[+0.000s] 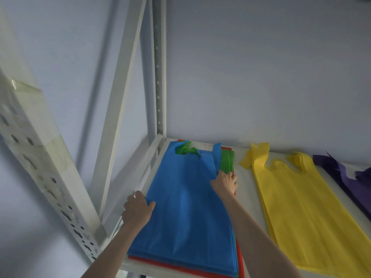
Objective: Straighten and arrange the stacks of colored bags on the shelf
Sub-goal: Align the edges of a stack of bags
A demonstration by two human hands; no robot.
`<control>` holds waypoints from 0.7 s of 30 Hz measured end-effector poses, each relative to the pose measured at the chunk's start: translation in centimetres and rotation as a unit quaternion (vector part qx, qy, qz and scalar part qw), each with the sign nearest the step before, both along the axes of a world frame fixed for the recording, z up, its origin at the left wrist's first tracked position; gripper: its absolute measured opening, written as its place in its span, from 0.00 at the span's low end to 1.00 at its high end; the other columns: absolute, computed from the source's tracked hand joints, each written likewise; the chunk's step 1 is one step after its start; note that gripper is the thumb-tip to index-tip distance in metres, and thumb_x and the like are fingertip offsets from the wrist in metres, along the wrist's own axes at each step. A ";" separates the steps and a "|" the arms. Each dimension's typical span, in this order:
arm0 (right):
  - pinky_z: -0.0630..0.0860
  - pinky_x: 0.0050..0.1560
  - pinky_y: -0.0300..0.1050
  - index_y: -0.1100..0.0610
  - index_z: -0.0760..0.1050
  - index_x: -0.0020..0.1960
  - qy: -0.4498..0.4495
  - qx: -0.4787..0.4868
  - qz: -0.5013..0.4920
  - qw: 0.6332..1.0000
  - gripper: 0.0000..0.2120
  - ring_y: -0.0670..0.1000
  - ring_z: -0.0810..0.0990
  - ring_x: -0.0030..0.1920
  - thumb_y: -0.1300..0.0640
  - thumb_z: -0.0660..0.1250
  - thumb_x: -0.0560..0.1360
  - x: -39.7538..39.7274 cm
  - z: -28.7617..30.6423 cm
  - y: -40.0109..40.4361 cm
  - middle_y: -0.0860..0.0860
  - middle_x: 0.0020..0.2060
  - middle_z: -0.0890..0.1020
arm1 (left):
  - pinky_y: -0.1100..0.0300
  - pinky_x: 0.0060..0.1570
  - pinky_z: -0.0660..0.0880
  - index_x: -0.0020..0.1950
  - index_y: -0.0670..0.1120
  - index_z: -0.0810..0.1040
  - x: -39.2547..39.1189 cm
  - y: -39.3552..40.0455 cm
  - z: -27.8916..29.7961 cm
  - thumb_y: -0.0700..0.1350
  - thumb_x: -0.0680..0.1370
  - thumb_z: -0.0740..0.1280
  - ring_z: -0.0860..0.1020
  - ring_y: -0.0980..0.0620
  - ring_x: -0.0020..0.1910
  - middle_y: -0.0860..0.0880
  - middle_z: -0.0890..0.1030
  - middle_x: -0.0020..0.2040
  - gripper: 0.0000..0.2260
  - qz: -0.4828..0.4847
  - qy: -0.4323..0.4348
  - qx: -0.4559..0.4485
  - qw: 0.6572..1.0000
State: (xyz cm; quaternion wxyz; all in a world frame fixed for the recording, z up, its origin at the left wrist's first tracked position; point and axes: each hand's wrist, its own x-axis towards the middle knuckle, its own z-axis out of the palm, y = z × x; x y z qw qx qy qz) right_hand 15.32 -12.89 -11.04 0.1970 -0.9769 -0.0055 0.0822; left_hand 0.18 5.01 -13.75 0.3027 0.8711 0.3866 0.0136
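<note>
Nearest the camera: two bare forearms reaching onto the shelf [247, 177]. Left hand [138, 209] grips the left edge of the blue bag stack [186, 207], thumb on top, fingers curled over the edge. Right hand [224, 182] pinches the stack's right edge, where green bags [227, 159] protrude.

Risk, as judged: the thin layers may slide, so pulling one edge could skew the red bags [180, 267] beneath or push them past the front lip.

Orientation: stack lies at the shelf's left end, long axis front to back, handles toward the wall. Yellow bags [301, 207] lie apart to the right.
</note>
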 end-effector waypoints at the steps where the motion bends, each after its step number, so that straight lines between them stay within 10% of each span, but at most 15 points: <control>1: 0.65 0.66 0.53 0.58 0.66 0.67 -0.006 0.027 0.019 0.999 0.20 0.59 0.66 0.66 0.61 0.60 0.75 0.0 0.1 0.1 0.58 0.64 0.70 | 0.48 0.51 0.78 0.56 0.39 0.70 0.0 0.0 0.0 0.49 0.75 0.65 0.77 0.42 0.52 0.41 0.75 0.55 0.16 0.001 -0.002 -0.002 1.000; 8: 0.70 0.33 0.42 0.66 0.58 0.71 0.136 0.275 -0.140 0.941 0.34 0.50 0.72 0.35 0.53 0.68 0.73 0.4 0.7 -0.3 0.56 0.47 0.75 | 0.49 0.51 0.78 0.57 0.38 0.70 -0.2 -0.3 0.4 0.48 0.75 0.65 0.77 0.41 0.53 0.40 0.75 0.56 0.17 0.006 0.000 -0.001 1.000; 13: 0.78 0.58 0.55 0.67 0.76 0.56 0.163 0.357 -0.151 0.907 0.19 0.60 0.81 0.52 0.59 0.71 0.68 2.1 -0.2 -1.4 0.61 0.54 0.81 | 0.55 0.53 0.72 0.61 0.39 0.69 -0.3 -1.1 1.0 0.48 0.76 0.64 0.72 0.43 0.59 0.41 0.73 0.58 0.18 0.016 -0.020 0.052 0.998; 21: 0.70 0.50 0.50 0.68 0.65 0.65 0.117 0.342 -0.157 0.919 0.20 0.61 0.73 0.59 0.65 0.63 0.74 1.2 0.7 -4.2 0.62 0.57 0.73 | 0.57 0.55 0.69 0.63 0.41 0.69 0.0 -1.7 0.9 0.49 0.76 0.64 0.68 0.44 0.63 0.42 0.72 0.61 0.19 -0.025 -0.011 0.003 1.000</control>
